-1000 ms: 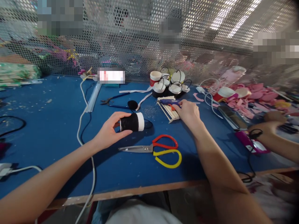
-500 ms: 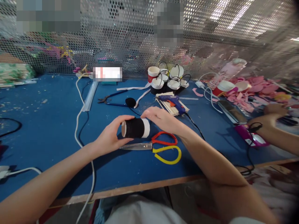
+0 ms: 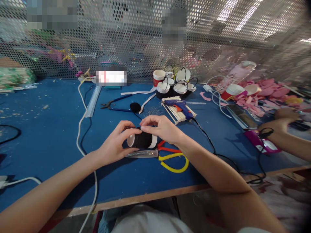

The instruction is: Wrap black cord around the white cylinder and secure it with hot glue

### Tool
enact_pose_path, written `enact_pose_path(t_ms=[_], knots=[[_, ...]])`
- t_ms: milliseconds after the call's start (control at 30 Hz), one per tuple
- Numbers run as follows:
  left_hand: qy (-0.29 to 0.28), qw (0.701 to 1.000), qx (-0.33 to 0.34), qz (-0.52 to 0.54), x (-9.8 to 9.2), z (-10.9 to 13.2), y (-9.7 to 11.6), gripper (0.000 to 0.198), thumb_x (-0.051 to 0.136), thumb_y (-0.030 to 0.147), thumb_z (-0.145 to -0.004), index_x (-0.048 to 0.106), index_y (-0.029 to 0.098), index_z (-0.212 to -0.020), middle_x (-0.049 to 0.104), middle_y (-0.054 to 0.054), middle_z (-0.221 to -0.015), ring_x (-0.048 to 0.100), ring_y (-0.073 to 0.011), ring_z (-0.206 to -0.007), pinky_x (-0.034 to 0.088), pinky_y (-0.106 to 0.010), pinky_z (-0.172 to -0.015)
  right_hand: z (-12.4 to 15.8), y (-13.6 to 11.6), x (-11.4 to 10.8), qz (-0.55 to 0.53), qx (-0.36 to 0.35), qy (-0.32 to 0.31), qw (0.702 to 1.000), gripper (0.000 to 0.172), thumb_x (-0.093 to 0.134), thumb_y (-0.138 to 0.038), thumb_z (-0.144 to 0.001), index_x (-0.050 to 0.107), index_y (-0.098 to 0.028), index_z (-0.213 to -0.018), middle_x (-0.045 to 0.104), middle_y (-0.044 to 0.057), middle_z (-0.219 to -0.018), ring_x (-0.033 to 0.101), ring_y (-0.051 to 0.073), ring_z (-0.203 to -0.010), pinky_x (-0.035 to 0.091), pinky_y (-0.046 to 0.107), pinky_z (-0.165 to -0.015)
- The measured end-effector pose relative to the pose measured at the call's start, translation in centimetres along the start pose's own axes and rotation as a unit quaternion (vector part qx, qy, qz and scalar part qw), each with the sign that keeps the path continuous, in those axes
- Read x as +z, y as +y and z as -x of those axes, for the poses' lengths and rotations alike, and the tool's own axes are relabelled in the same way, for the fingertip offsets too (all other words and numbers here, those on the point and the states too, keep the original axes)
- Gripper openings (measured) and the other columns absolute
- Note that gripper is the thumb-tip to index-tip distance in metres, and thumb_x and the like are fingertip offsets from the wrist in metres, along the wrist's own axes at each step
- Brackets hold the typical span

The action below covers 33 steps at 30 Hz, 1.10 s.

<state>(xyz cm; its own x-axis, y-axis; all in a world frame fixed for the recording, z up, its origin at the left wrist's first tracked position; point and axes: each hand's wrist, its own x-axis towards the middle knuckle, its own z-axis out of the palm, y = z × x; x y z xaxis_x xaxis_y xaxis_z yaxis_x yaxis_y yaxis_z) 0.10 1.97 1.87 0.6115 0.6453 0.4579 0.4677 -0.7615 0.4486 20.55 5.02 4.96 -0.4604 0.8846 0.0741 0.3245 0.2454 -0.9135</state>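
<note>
A small paper cup (image 3: 142, 140), wrapped in black with a white band at its right end, lies on its side between my hands. My left hand (image 3: 119, 140) grips its left end, thumb below and fingers on top. My right hand (image 3: 161, 127) rests on the cup's upper side, its fingers bent and pressed near the left fingertips; whatever they pinch is too small to make out. Just beneath the cup lie scissors (image 3: 173, 161) with one red and one yellow handle, their blades partly behind my left hand. A round black pad (image 3: 135, 107) sits beyond the cup.
Behind are pliers (image 3: 116, 103), a blue glue gun (image 3: 181, 108) on pale sticks, and several cups (image 3: 180, 88) with black loops. A white cable (image 3: 79, 129) crosses the left side. At right are pink scraps (image 3: 269, 92), a phone (image 3: 240, 116) and another person's hand (image 3: 277, 127).
My right hand has moved left and its fingers now bend over the cup's top. The left fingers have shifted along the upper side. The cup sits slightly lower in view.
</note>
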Motion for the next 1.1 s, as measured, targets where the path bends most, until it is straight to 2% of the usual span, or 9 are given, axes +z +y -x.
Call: enact_pose_path(t_ms=[200, 300, 400, 500, 633, 733, 833, 967, 1100], knots=[[0.006, 0.999, -0.032, 0.021, -0.3, -0.2, 0.2, 0.046, 0.065, 0.028, -0.076, 0.043, 0.021, -0.116, 0.042, -0.009, -0.109, 0.045, -0.022, -0.105, 0.044, -0.04, -0.09, 0.1, 0.0, -0.9, 0.032, -0.013, 0.094, 0.995, 0.032, 0.045, -0.045, -0.085, 0.059, -0.016, -0.079, 0.062, 0.003, -0.079, 0.055, 0.013, -0.076, 0.041, 0.027, -0.069], [0.013, 1.0, -0.027, 0.011, -0.1, -0.1, 0.0, 0.046, 0.065, 0.027, -0.076, 0.043, 0.022, -0.116, 0.041, -0.009, -0.111, 0.045, -0.0223, -0.107, 0.044, -0.04, -0.091, 0.3, -0.2, -1.3, 0.08, 0.012, 0.029, 0.996, 0.037, 0.044, -0.05, -0.084, 0.059, -0.017, -0.078, 0.061, 0.003, -0.077, 0.054, 0.014, -0.073, 0.04, 0.027, -0.065], [0.011, 1.0, -0.001, -0.005, 0.5, 0.1, -0.3, 0.043, 0.061, 0.019, -0.078, 0.043, 0.024, -0.117, 0.038, -0.01, -0.115, 0.043, -0.0227, -0.111, 0.045, -0.039, -0.091, 0.5, -0.4, -1.3, 0.105, 0.02, -0.032, 0.994, 0.027, 0.055, -0.044, -0.079, 0.059, -0.018, -0.084, 0.063, 0.003, -0.085, 0.055, 0.015, -0.077, 0.042, 0.028, -0.069], [-0.006, 1.0, 0.009, -0.005, 0.7, 0.3, -0.3, 0.043, 0.056, 0.01, -0.079, 0.044, 0.025, -0.117, 0.036, -0.01, -0.118, 0.042, -0.0223, -0.113, 0.046, -0.037, -0.091, 0.6, -0.5, -1.0, 0.102, -0.008, -0.046, 0.994, 0.016, 0.056, -0.034, -0.079, 0.058, -0.018, -0.079, 0.062, 0.003, -0.091, 0.056, 0.015, -0.085, 0.042, 0.03, -0.077], [-0.008, 1.0, 0.002, 0.018, 0.4, 0.1, -0.1, 0.041, 0.057, 0.014, -0.079, 0.043, 0.023, -0.117, 0.04, -0.012, -0.119, 0.044, -0.023, -0.114, 0.044, -0.039, -0.092, 0.8, -0.7, -0.9, 0.107, -0.061, 0.025, 0.992, 0.012, 0.053, -0.028, -0.082, 0.054, -0.018, -0.076, 0.061, 0.004, -0.09, 0.055, 0.016, -0.089, 0.041, 0.031, -0.081], [-0.003, 0.997, -0.035, 0.072, 0.2, 0.0, 0.0, 0.047, 0.064, 0.024, -0.075, 0.042, 0.021, -0.116, 0.046, -0.012, -0.116, 0.048, -0.0234, -0.109, 0.047, -0.038, -0.088, 1.0, -0.9, -1.2, 0.047, -0.078, 0.094, 0.991, 0.014, 0.047, -0.031, -0.087, 0.048, -0.019, -0.079, 0.063, 0.002, -0.081, 0.058, 0.013, -0.077, 0.043, 0.029, -0.071], [-0.004, 0.98, -0.109, 0.166, 0.3, 0.0, 0.0, 0.053, 0.068, 0.03, -0.072, 0.042, 0.02, -0.117, 0.052, -0.009, -0.109, 0.057, -0.0188, -0.091, 0.052, -0.032, -0.076, 1.0, -1.1, -1.4, -0.037, -0.075, 0.118, 0.99, 0.013, 0.049, -0.031, -0.086, 0.045, -0.02, -0.082, 0.063, -0.001, -0.067, 0.057, 0.01, -0.063, 0.044, 0.025, -0.061], [-0.031, 0.945, -0.177, 0.274, 0.5, -0.1, 0.2, 0.056, 0.066, 0.03, -0.074, 0.04, 0.02, -0.123, 0.057, -0.006, -0.101, 0.06, -0.0156, -0.081, 0.053, -0.028, -0.07, 0.7, -0.9, -1.9, -0.114, -0.049, 0.117, 0.985, 0.015, 0.055, -0.032, -0.082, 0.056, -0.019, -0.09, 0.062, -0.002, -0.067, 0.054, 0.007, -0.054, 0.043, 0.021, -0.05], [-0.053, 0.904, -0.211, 0.368, 0.5, -0.2, 0.2, 0.056, 0.066, 0.029, -0.074, 0.04, 0.021, -0.123, 0.06, -0.004, -0.095, 0.062, -0.0146, -0.078, 0.053, -0.025, -0.065, 0.6, -0.8, -2.2, -0.188, -0.035, 0.083, 0.978, 0.019, 0.061, -0.029, -0.078, 0.061, -0.018, -0.094, 0.065, 0.0, -0.078, 0.061, 0.008, -0.065, 0.05, 0.022, -0.058]])
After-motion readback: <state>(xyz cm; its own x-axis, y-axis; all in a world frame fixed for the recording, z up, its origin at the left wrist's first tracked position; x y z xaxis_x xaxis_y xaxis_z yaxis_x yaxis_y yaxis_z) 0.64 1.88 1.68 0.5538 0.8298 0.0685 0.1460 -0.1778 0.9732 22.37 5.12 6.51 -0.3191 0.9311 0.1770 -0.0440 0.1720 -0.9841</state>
